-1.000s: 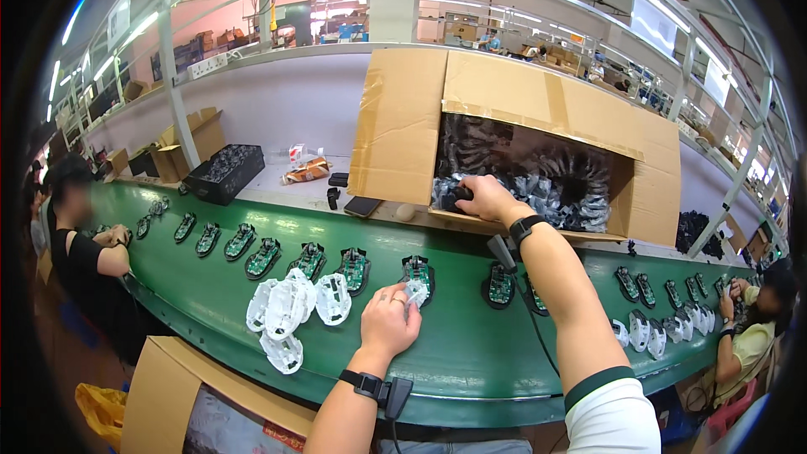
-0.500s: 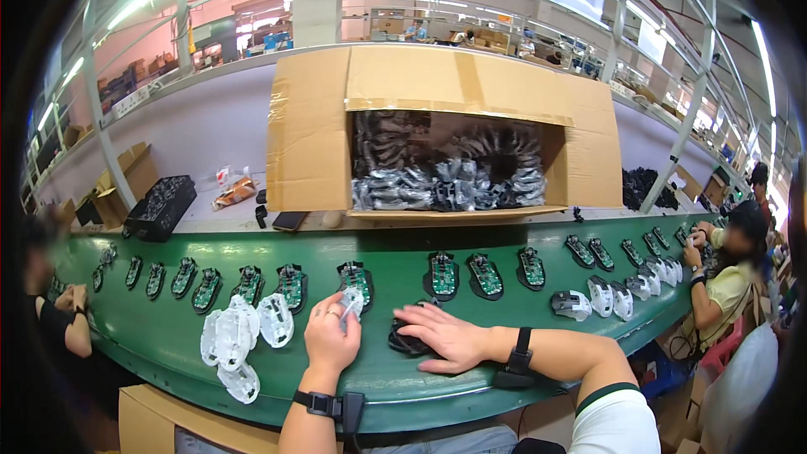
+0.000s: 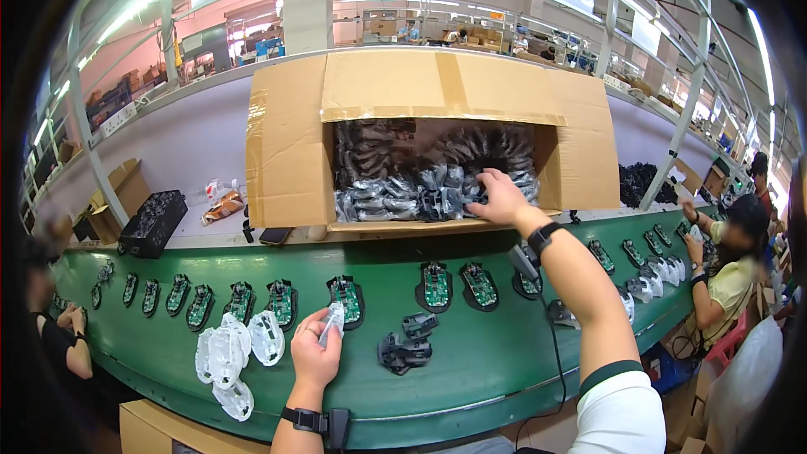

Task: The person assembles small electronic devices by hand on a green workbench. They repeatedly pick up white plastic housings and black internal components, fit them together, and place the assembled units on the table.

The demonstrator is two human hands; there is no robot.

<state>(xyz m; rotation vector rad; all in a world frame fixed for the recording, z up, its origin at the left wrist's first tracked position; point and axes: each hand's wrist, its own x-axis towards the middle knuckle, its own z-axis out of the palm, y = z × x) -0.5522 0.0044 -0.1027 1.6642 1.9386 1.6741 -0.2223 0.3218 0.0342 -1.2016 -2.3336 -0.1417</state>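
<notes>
My left hand [image 3: 317, 349] is closed around a small pale, translucent plastic piece [image 3: 334, 323], in front of a mouse-shaped black base with a green circuit board [image 3: 345, 298]. My right hand [image 3: 501, 198] reaches into the front of a cardboard box [image 3: 290, 147], its thumb and fingers apart over dark parts in clear bags [image 3: 441, 193]. Whether it grips one of them is not plain. Below, on the green work surface [image 3: 496, 361], lie loose black plastic parts [image 3: 403, 351]. White plastic shells [image 3: 225, 353] sit in a pile left of my left hand.
More bases with circuit boards [image 3: 199, 307] stand in a row along the surface. A black tray [image 3: 154, 223] sits at the back left. At right, a person in a yellow top [image 3: 725, 290] works beside further white shells [image 3: 664, 273]; another person in black [image 3: 63, 345] is at left.
My right hand has left the black parts on the surface and moved up and right into the box. My left hand has drawn slightly left and down, still holding the pale piece.
</notes>
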